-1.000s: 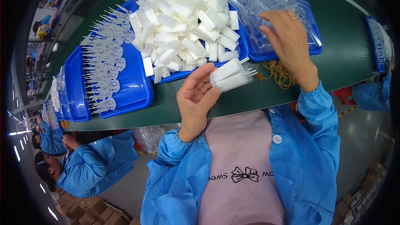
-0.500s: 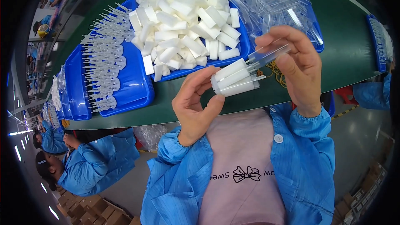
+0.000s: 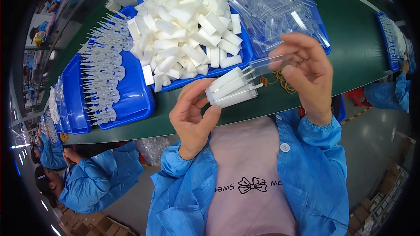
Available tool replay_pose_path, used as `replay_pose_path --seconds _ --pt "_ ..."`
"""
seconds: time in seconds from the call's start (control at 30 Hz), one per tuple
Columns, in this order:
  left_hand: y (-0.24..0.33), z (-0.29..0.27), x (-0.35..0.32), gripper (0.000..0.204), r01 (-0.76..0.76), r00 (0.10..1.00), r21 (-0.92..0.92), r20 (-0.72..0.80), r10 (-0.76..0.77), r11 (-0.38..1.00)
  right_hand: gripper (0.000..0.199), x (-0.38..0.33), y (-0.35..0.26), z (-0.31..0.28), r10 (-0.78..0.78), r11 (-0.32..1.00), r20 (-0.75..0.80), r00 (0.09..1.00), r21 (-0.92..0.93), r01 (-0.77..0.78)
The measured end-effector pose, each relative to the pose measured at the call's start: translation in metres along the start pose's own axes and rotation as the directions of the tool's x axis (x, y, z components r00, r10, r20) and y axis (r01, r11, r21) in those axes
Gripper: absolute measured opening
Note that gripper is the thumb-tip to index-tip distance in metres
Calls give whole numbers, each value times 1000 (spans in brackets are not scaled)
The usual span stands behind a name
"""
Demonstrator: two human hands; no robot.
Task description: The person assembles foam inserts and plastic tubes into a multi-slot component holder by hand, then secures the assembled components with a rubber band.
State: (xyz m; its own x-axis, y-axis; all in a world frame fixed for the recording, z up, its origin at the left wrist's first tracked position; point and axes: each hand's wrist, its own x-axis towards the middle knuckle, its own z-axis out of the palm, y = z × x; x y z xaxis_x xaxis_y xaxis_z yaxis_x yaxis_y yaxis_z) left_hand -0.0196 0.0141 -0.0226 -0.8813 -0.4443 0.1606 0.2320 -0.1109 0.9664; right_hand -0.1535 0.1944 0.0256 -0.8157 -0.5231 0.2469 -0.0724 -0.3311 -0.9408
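Note:
My left hand (image 3: 192, 114) closes its thumb and fingers on the round base of a clear plastic holder with white foam blocks (image 3: 232, 88). Thin clear prongs jut from its far end, pointing right. A transparent plastic sleeve (image 3: 267, 64) is pinched in my right hand (image 3: 311, 78), its left end right at the upper prongs. Whether the sleeve sits over a prong I cannot tell. Beyond my hands lies a heap of white foam blocks (image 3: 175, 30) in a blue tray, and to its right a pile of clear plastic sleeves (image 3: 275, 8).
At left, a blue tray (image 3: 133, 105) carries rows of clear pronged holders (image 3: 103, 67). Yellow rubber bands (image 3: 280, 81) lie on the green table (image 3: 350, 30) behind my hands. Co-workers in blue sit along the left, one close by (image 3: 96, 179). Cardboard boxes (image 3: 94, 225) stand on the floor.
The whole view has shifted a little. My left hand and the holder have moved slightly left, and the sleeve in my right hand lies at a flatter angle.

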Motion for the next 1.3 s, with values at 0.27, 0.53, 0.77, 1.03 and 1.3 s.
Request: replay_pose_path --seconds 0.27,0.53,0.77,1.03,1.3 --pt "3 1 1 46 -62 998 15 32 61 998 30 -2 -1 -8 8 998 25 1000 -61 -7" --pt "7 4 2 45 30 998 -111 63 -23 993 15 -1 2 -13 -36 996 135 990 -82 47" --pt "9 4 3 44 95 994 -166 73 -83 982 18 2 1 -10 -49 995 127 991 -78 59" --pt "19 10 1 46 -130 991 190 46 123 973 21 0 -5 -1 -56 979 99 993 -191 74" --pt "23 13 2 45 -249 968 349 132 215 903 18 -1 -6 4 -107 968 54 993 -223 117"
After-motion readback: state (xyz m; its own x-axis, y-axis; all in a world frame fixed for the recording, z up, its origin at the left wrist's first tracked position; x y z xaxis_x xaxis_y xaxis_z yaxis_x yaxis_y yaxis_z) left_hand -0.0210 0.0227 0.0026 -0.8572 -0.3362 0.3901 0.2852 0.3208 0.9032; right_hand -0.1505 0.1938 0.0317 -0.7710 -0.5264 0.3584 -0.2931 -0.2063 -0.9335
